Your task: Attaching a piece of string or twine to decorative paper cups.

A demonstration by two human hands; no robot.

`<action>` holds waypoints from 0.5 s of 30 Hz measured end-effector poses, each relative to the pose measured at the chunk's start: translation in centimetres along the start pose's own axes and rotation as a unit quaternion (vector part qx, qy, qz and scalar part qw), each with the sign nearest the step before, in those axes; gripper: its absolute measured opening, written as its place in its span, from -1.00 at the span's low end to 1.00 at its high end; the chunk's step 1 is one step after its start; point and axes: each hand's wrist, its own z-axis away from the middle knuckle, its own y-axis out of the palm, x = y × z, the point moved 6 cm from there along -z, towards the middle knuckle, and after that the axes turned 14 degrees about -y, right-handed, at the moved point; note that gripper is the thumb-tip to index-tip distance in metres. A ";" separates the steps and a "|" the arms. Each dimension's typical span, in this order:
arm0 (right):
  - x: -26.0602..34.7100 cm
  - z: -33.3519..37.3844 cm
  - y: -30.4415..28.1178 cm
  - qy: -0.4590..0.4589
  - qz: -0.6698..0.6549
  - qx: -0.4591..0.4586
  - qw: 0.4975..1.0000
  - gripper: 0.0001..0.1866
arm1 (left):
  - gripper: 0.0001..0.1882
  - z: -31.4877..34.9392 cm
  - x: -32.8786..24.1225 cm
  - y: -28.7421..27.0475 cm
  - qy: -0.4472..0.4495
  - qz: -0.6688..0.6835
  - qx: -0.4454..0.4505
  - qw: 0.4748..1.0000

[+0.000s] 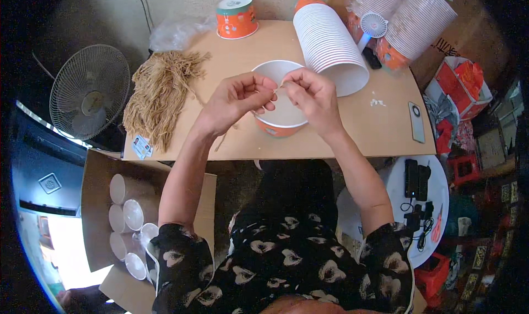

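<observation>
My left hand (238,100) and my right hand (315,98) meet fingertip to fingertip over an orange and white paper bucket (280,131). Both are pinched closed on a thin tan cord (280,87), of which only a short bit shows between the fingers. The bucket stands upright with its wide mouth up, and I see its pale inside below my hands. To the left, a thick bundle of tan cords (160,96) lies on the table, some strands straying toward the bucket. Whether the cord is knotted is too small to tell.
A long stack of nested paper buckets (330,46) lies at the back right, beside a small handheld fan (373,26). An upturned orange bucket (237,17) stands at the back. A phone (416,122) lies near the right edge. Below left, a cardboard box (99,204) holds several cups.
</observation>
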 end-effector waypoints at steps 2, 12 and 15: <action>0.4 0.2 -0.1 0.008 -0.010 -0.018 1.000 -0.87 | -0.75 0.1 0.2 0.4 -0.002 0.004 0.004 1.000; 1.7 0.9 -0.8 0.018 -0.014 -0.043 0.999 -0.89 | -0.82 0.4 0.9 1.0 -0.028 -0.006 0.007 1.000; 1.5 1.0 -0.8 0.040 -0.019 -0.033 0.998 -0.89 | -0.83 0.6 1.0 1.0 -0.019 0.000 0.005 1.000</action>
